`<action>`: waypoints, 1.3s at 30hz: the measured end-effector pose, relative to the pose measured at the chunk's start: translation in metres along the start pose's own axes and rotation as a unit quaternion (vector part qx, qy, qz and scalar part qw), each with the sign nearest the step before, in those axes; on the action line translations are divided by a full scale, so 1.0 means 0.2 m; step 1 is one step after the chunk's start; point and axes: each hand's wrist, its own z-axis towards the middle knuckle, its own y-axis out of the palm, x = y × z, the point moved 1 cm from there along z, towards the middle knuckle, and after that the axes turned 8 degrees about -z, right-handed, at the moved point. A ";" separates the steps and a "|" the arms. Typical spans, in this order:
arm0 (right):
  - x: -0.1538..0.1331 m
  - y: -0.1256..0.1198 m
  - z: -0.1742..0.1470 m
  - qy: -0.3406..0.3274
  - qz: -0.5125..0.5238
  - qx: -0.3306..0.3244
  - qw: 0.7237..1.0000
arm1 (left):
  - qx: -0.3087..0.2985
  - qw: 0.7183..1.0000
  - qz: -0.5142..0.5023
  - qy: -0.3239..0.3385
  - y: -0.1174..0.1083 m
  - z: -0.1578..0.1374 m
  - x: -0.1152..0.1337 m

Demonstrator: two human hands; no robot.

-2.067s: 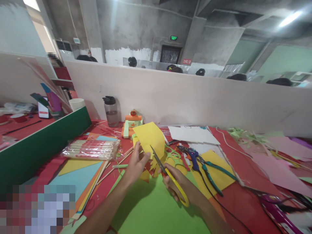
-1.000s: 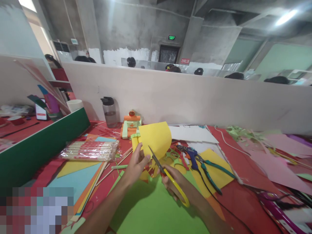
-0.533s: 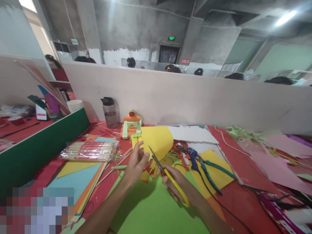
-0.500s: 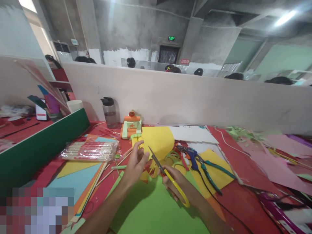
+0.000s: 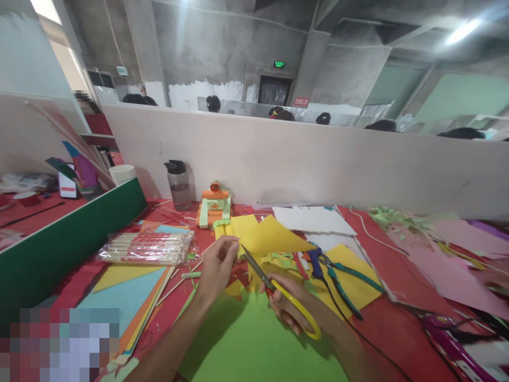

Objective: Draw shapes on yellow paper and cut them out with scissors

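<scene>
My left hand [image 5: 214, 270] pinches the left corner of a yellow sheet of paper [image 5: 274, 236], which is tilted with a point out to the right. Yellow-handled scissors [image 5: 256, 267] are in my right hand [image 5: 292, 300], the fingers wrapped around the grips. Their blades look nearly closed, and the tips lie at the paper's lower left edge beside my left fingertips. Whether they touch the paper I cannot tell. Under both hands lies a green sheet [image 5: 258, 339]. Another yellow piece [image 5: 243, 224] shows behind the held sheet.
An orange and pale green paper model [image 5: 214, 207] stands behind my left hand, near a water bottle [image 5: 180, 187]. Wrapped sticks [image 5: 145, 248] lie left. To the right are a blue glue gun [image 5: 315, 263] with its cord and green-handled pliers [image 5: 344, 292]. A white partition [image 5: 302, 159] closes off the back.
The yellow sheet has turned from a rounded, upright curve to a flatter, pointed shape stretching right. My left fingers have closed on its corner. The scissors have shifted slightly right and down.
</scene>
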 end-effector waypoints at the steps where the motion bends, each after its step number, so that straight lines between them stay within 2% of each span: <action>1: 0.00 0.00 0.00 -0.003 0.002 0.001 1.000 | -0.003 1.000 0.000 -0.007 0.00 0.00 0.00; 5: -0.02 0.03 -0.01 -0.016 -0.008 0.027 0.999 | -0.017 0.999 0.001 -0.028 0.00 0.00 0.00; 11: -0.03 0.05 0.00 0.001 -0.050 0.060 0.997 | -0.023 0.999 -0.035 -0.026 0.01 0.01 0.02; 22: 0.00 0.08 0.04 -0.010 -0.040 0.094 0.995 | -0.023 0.998 -0.053 -0.026 0.01 0.00 -0.06; 34: 0.02 0.08 0.04 -0.017 -0.038 0.083 0.996 | -0.016 0.988 -0.139 -0.061 0.03 0.00 -0.04; 39: 0.00 0.08 0.04 -0.006 -0.054 0.097 0.994 | -0.018 0.990 -0.128 -0.058 0.03 0.01 -0.05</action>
